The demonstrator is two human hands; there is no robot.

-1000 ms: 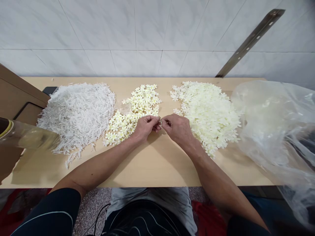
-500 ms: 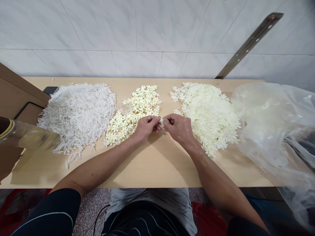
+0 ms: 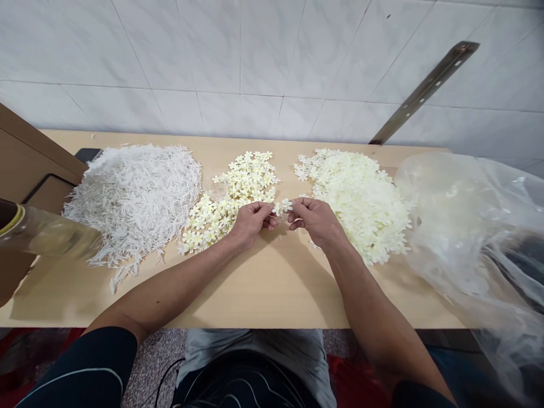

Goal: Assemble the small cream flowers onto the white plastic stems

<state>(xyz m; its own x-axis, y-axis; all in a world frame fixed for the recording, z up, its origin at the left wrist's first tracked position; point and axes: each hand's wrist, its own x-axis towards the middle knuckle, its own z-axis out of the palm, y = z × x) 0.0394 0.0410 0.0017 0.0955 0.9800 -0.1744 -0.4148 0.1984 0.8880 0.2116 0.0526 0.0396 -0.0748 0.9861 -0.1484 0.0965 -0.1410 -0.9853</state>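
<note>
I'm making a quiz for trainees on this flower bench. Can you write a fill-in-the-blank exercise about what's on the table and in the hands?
1. The left hand and right hand pinch a small ____ between them.
2. The heap of thin white stems lies on the ____ side of the table.
3. The clear plastic bag lies at the table's ____ end.

Missing words: flower; left; right

White tiled wall [image 3: 238, 51] behind wooden table [image 3: 272, 289].
</note>
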